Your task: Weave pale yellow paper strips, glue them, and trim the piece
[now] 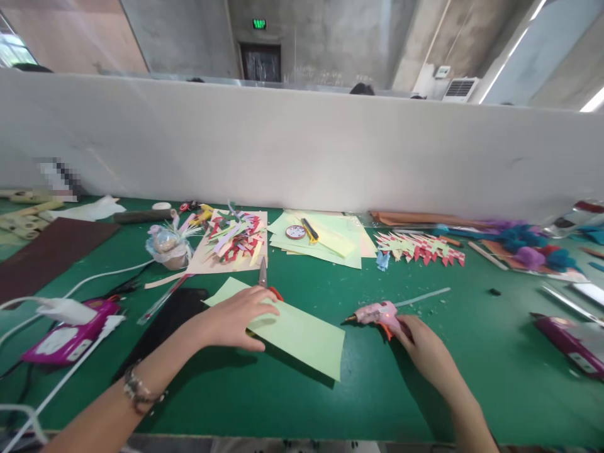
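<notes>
My left hand point(239, 318) rests over the left part of a pale green paper strip point(302, 336), its fingers spread. The strip lies at a slant, its right end lifted a little above the green table. Just behind the fingers are scissors point(263, 275) with orange-red handles, partly hidden by the hand and paper. My right hand point(419, 346) is closed on the handle of a pink glue gun point(377, 313), whose nozzle points left. A translucent glue stick point(423, 297) sticks out of its back.
Behind lie paper scraps point(238, 236), green sheets point(325, 242) with a cutter point(310, 230), and woven red-white strips point(419, 247). Magenta power strips point(70, 336) with cables are left and right. A black flat item point(165, 324) lies beside my left forearm. A white partition point(302, 145) stands behind.
</notes>
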The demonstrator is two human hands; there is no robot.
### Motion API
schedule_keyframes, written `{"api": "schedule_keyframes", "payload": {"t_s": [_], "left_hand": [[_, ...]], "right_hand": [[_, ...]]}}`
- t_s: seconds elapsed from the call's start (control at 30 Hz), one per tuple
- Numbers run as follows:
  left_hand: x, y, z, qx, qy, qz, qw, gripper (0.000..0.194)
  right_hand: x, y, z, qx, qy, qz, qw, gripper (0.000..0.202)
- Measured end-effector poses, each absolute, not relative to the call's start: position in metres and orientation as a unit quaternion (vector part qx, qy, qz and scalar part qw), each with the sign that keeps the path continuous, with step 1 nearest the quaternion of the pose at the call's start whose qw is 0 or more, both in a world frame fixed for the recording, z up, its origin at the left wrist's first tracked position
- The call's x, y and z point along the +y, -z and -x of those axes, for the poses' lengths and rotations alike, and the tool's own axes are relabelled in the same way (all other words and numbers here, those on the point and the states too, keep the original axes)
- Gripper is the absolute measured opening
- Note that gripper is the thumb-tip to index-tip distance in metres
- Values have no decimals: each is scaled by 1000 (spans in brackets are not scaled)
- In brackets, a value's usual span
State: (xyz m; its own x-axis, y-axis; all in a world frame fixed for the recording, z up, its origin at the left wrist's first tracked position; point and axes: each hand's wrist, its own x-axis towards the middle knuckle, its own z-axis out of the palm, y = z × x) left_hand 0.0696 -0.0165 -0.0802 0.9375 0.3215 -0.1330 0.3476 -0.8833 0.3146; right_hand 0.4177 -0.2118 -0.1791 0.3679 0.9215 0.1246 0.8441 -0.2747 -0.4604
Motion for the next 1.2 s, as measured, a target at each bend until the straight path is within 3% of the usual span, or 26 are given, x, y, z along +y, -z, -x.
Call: {"api": "schedule_keyframes", "payload": {"t_s": [0.17, 0.33, 0.4, 0.5, 0.6, 0.67, 0.73, 0.83, 1.2], "left_hand": [[-26, 100, -62, 191, 17, -978, 80, 15], [-35, 106, -64, 161, -27, -985, -46, 14], [-49, 106, -71, 146, -49, -982, -108, 14], [-75, 109, -88, 115, -61, -978, -161, 13], [-98, 119, -104, 98, -74, -981, -151, 12], [-109, 129, -110, 86, -81, -983, -141, 12], [-116, 139, -111, 78, -86, -986, -121, 15], [-121, 151, -106, 92, -95, -987, -86, 19], [-120, 155, -64, 190, -81, -978, -4, 25]], "right_hand": [[-199, 178, -427, -482, 24, 849, 214, 41], [-196, 162, -425, -440, 106, 882, 128, 39], [-199, 145, -405, -485, 160, 841, 176, 35], [-205, 121, -354, -622, 130, 717, 288, 34], [-208, 118, -304, -766, 73, 593, 236, 36], [-207, 129, -283, -793, 69, 566, 215, 22], [-206, 145, -273, -802, 67, 559, 200, 11], [-204, 162, -271, -808, 45, 559, 183, 17], [-207, 164, -293, -766, -33, 616, 180, 9]]}}
